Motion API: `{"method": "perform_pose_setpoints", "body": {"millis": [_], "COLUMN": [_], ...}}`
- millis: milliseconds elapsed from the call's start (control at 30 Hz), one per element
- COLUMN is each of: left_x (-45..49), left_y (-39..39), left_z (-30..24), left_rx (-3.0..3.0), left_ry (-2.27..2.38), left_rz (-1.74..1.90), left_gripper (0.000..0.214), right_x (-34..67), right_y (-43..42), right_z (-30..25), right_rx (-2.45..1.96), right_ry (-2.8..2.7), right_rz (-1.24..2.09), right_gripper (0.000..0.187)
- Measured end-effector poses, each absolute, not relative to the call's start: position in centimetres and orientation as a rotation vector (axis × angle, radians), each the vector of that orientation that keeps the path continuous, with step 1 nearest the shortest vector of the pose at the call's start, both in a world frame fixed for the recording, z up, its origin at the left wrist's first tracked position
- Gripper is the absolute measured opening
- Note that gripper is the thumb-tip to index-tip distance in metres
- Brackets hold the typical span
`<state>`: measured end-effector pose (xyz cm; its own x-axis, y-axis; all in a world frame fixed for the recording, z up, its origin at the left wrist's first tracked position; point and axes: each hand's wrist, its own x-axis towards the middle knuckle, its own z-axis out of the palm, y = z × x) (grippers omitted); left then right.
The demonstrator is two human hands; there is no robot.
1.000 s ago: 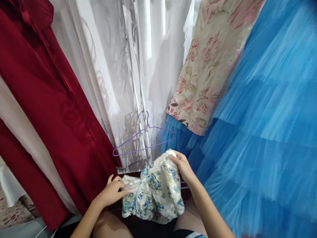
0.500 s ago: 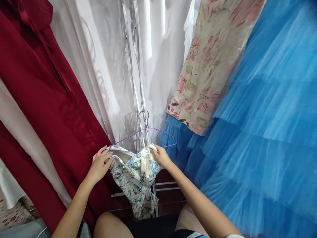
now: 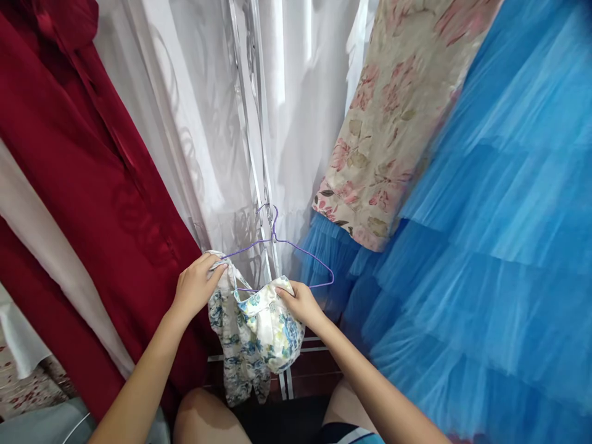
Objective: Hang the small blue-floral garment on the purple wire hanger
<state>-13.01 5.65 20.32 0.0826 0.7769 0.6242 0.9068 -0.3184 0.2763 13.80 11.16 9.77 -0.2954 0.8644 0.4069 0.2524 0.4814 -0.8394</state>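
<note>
A white blouse with blue and yellow flowers (image 3: 277, 333) hangs between the person's two hands, above the knees (image 3: 208, 414) and just below a purple wire hanger (image 3: 274, 237). The left hand (image 3: 197, 285) has its grip closed, thumb against fingers, on the blouse's strap at the hanger's left end; the fingers cover that end, so whether the strap is looped over the wire is hard to tell. The right hand (image 3: 301, 304) pinches the blouse's upper edge, thumb on top, near the hanger's lower bar. The hanger's hook is up against upright metal poles (image 3: 265, 148), with white curtains (image 3: 300, 135) behind them. A dark red dress (image 3: 106, 203) hangs to the left; to the right hang a beige dress with pink flowers (image 3: 374, 142) and a tiered blue skirt (image 3: 485, 246).
</note>
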Motion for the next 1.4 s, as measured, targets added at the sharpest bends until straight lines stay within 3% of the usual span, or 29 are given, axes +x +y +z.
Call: {"method": "perform_pose_setpoints", "body": {"millis": [433,600,833,967,1133,1233,1400], "left_x": [-7.9,-8.2,-8.5,-8.8,-10.4,-12.0,-14.5], "left_y": [8.6,9.4,9.2,9.2,9.1,9.2,9.3], "left_z": [18.6,17.7,17.4,17.5,18.6,18.5,16.3], "left_rx": [-2.121,-2.054,-2.032,-1.991,-1.892,-1.979,-2.08], "left_ry": [-1.705,-1.875,-1.827,-1.788,-1.679,-1.639,-1.746], "left_rz": [-1.1,-1.153,-1.086,-1.111,-1.315,-1.432,-1.622], "left_gripper": [0.018,0.021,0.026,0.026,0.023,0.025,0.031], "right_x": [15.2,18.3,24.9,26.8,27.5,27.9,28.8], "right_y": [8.4,7.4,12.3,14.4,13.4,12.7,12.6], "right_z": [10.5,11.5,14.3,15.9,18.7,20.0,19.9], "right_rx": [-0.873,-0.917,-1.028,-1.15,-1.083,-1.047,-0.953], "right_ry": [-1.663,-1.412,-1.509,-1.724,-1.99,-1.975,-1.762], "right_rz": [0.89,0.714,0.68,0.613,0.635,0.828,1.428], "right_gripper": [0.017,0.063,0.094,0.074,0.017,0.024,0.026]}}
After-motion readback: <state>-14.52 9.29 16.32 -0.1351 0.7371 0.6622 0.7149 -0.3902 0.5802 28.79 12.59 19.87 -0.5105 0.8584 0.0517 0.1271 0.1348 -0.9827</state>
